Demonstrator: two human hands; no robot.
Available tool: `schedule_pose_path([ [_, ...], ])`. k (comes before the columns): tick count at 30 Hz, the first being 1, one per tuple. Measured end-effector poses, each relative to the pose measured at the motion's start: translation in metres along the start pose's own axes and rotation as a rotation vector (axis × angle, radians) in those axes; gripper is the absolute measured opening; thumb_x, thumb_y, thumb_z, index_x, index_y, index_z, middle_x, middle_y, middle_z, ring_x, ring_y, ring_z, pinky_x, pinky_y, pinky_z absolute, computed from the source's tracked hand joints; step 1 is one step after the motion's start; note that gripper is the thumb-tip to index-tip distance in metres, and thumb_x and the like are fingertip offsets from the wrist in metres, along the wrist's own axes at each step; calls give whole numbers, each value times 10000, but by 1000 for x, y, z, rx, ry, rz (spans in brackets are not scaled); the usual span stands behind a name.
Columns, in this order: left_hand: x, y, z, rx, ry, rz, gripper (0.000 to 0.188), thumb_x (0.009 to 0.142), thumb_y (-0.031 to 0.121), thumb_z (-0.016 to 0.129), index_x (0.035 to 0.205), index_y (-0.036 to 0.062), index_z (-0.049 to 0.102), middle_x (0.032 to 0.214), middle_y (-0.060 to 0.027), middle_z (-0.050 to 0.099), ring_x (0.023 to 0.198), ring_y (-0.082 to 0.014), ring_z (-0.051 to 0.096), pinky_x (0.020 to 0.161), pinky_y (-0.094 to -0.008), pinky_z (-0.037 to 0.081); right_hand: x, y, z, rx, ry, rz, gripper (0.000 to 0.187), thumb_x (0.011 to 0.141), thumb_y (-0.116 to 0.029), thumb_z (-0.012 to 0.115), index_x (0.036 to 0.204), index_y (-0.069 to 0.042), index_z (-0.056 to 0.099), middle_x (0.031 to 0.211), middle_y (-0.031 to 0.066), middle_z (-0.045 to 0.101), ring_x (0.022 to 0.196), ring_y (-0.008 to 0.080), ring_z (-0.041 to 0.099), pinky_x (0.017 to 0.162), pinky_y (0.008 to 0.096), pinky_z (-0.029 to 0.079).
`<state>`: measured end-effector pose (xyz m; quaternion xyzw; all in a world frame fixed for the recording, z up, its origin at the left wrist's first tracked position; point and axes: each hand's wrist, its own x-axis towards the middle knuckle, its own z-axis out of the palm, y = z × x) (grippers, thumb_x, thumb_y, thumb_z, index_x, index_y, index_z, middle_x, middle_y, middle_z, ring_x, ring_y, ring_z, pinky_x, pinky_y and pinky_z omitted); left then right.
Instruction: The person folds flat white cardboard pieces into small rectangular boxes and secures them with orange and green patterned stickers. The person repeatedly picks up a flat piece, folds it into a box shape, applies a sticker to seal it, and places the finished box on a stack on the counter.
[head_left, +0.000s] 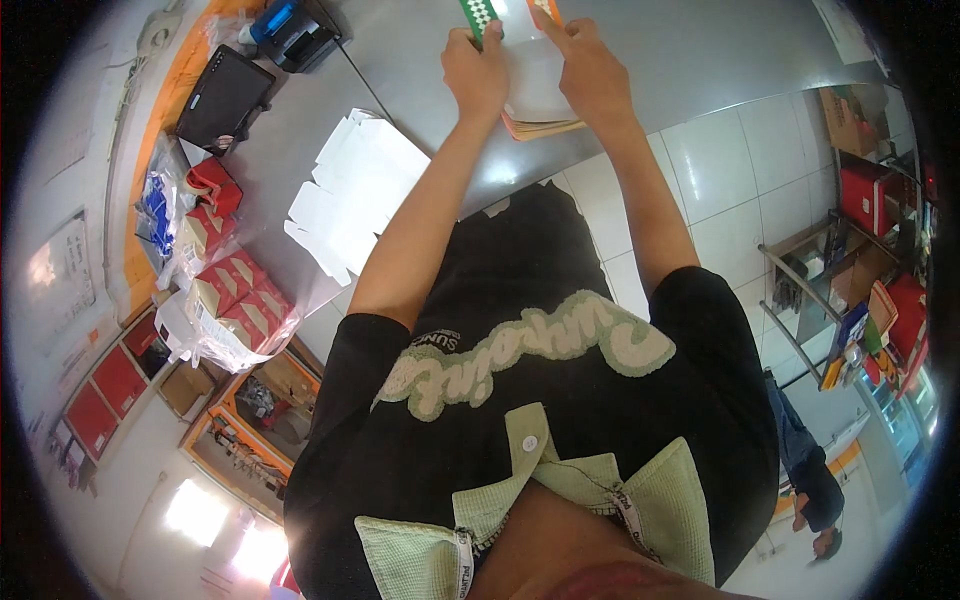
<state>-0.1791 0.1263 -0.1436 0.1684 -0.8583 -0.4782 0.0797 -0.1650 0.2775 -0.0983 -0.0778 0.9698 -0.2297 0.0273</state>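
Note:
At the top edge, both my hands are over a stack of flat white card pieces (540,95) with orange-brown edges, lying at the metal table's near edge. My left hand (476,75) is closed on a green strip with white diamonds (480,14), thumb on top. My right hand (594,75) has its index finger stretched along an orange-edged card piece (546,10), with the other fingers curled at its side. The far ends of both pieces are cut off by the frame, so I cannot tell whether they are joined.
A flattened white carton blank (360,185) lies left of my arms. Farther left are a black tablet-like screen (222,100), a black and blue device (298,35) with a cable, and bagged red boxes (240,290). A loaded shelf (800,290) and another person (815,480) are at the right.

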Motion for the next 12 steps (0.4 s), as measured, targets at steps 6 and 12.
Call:
schedule_pose_path([
  [6, -21, -16, 17, -150, 96, 12, 529, 933, 319, 693, 1202, -15, 383, 1034, -176, 506, 921, -300, 541, 828, -429, 456, -18, 22, 38, 162, 147, -22, 700, 890, 11, 535, 1473, -367, 450, 1351, 201, 497, 1183, 389, 554, 905, 452, 531],
  [12, -37, -7, -10, -321, 52, 81, 587, 956, 325, 673, 1283, -15, 324, 1132, -171, 500, 999, -253, 542, 812, -380, 462, -16, 27, -10, 337, 538, -233, 314, 956, -159, 642, 1251, -53, 645, 1294, 176, 610, 1204, 307, 574, 974, 418, 486],
])
